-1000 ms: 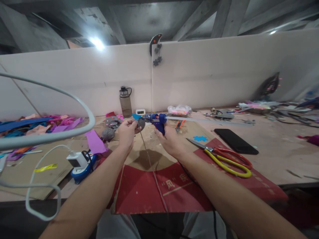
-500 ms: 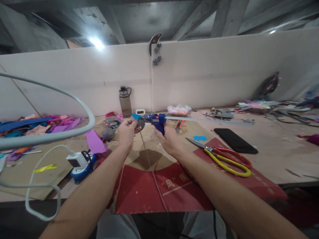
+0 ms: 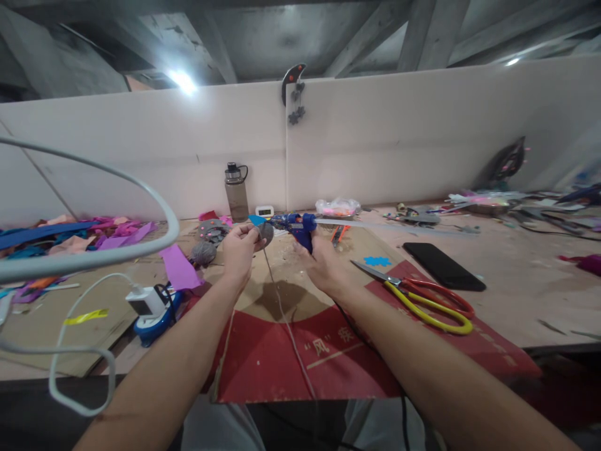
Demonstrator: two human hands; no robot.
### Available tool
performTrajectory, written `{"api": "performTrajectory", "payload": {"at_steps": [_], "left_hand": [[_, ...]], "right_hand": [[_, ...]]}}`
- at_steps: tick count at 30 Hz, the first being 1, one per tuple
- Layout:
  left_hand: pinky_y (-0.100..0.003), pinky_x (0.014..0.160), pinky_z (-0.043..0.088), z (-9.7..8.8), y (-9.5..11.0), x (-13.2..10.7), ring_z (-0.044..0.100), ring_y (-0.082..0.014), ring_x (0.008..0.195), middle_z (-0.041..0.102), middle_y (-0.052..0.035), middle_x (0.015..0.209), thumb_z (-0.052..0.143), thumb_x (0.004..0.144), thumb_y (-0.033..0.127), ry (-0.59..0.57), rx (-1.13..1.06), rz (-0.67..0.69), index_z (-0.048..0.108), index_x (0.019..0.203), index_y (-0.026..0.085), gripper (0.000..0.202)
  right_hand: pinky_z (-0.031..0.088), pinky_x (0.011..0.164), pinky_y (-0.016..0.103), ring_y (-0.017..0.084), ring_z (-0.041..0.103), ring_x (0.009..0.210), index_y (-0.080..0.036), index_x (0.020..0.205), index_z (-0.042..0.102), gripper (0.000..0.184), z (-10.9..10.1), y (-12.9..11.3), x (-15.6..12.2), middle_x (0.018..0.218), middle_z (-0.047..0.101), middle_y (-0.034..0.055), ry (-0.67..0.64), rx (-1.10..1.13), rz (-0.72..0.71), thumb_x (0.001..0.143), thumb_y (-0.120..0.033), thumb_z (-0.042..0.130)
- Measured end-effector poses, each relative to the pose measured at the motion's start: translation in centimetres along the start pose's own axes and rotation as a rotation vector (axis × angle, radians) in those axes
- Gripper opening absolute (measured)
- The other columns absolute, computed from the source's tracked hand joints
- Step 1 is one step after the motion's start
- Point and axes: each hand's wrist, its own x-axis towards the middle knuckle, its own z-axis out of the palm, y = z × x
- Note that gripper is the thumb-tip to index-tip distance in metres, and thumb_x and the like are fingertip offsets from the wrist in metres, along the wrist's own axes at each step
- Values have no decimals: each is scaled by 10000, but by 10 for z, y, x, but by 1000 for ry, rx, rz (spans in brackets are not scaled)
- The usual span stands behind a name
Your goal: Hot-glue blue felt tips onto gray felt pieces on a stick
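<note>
My left hand [image 3: 241,249] pinches a small grey round piece [image 3: 266,234] with a pointed blue piece [image 3: 256,220] at its top. From the grey piece a thin cord [image 3: 282,304] runs down over the red cardboard toward my lap. My right hand [image 3: 322,260] is wrapped round the handle of a blue glue gun [image 3: 302,230]. The gun's nozzle points left, close beside the grey piece; whether they touch I cannot tell. A long translucent glue stick [image 3: 366,224] sticks out of the gun's back end.
Red-and-yellow scissors [image 3: 422,297], a black phone [image 3: 444,266] and a blue scalloped cutout [image 3: 377,260] lie right. A power strip [image 3: 154,322] with a white charger sits left, near coloured scraps [image 3: 107,232]. A bottle [image 3: 236,194] stands behind. A pale cable [image 3: 154,194] loops across the left foreground.
The glue gun in my right hand has shifted slightly to the right, its nozzle drawing back a little from the grey piece. My left hand stays nearly still.
</note>
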Motion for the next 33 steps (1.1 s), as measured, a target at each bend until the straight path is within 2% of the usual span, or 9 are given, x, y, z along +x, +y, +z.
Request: {"api": "performTrajectory", "payload": {"at_steps": [4,11,20,23,25,27,29,33], "left_hand": [[-289,645,527,1,2,-2,597,-117,659,603,-8,712,657,590,219,2,-6,-11,581,729,136,178],[-298,654,525,1,5,-3,602,-118,643,608,-4,705,663,584,219,-2,-13,-22,578,717,142,176],[-309,668,536,2,5,-4,595,-109,640,600,-8,715,659,590,218,-7,-10,-27,578,729,137,180],[-304,657,544,1,4,-3,570,-88,613,568,5,703,660,593,218,2,-3,-26,571,719,134,176],[-305,654,547,1,3,-3,560,-83,604,558,6,701,660,596,217,-1,0,-28,569,716,133,173],[-303,648,550,2,3,-3,554,-79,597,552,9,700,665,592,214,-3,1,-28,567,718,132,179],[-298,641,551,2,3,-2,556,-78,597,550,11,702,667,589,215,-3,6,-23,565,725,130,190],[-292,651,547,2,3,-3,582,-92,632,569,2,715,656,606,228,-16,53,2,567,748,123,197]], "right_hand": [[400,872,407,249,526,1001,-156,1180,436,362,0,1,0,1018,581,130,7,18,-10,827,-233,423],[407,855,404,244,536,958,-155,1199,428,379,1,4,1,1022,576,125,26,6,-17,828,-233,424],[434,807,389,228,553,876,-158,1052,497,267,1,11,4,979,592,110,80,-2,6,813,-268,448],[481,680,351,182,567,717,-177,980,503,223,2,24,9,870,611,65,105,131,176,791,-286,457],[472,519,294,136,526,544,-178,919,491,175,4,35,14,779,614,36,48,269,349,780,-277,453],[429,415,251,106,482,454,-170,876,472,130,5,45,18,747,619,33,-25,356,497,764,-237,464],[423,400,227,99,499,455,-158,872,469,110,6,55,22,749,630,43,-99,281,571,770,-199,464],[434,448,219,129,560,509,-136,823,528,120,5,69,25,633,619,58,-253,-60,591,817,-227,451]]}}
